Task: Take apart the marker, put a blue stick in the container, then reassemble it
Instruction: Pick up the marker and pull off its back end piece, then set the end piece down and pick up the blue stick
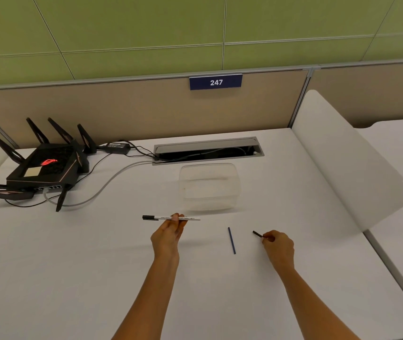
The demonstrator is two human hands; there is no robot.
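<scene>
My left hand (168, 235) holds the white marker body (190, 218) level above the table, its black cap pointing left. Off to the right, my right hand (279, 246) pinches a small black marker piece (257, 233) just above the table. A thin blue stick (232, 240) lies flat on the white table between my two hands, touching neither. The clear plastic container (209, 186) stands just beyond the marker, and I see nothing inside it.
A black router (46, 165) with antennas and several cables sits at the far left. A metal cable hatch (207, 150) is set into the table behind the container. A white curved divider (347, 163) bounds the desk on the right.
</scene>
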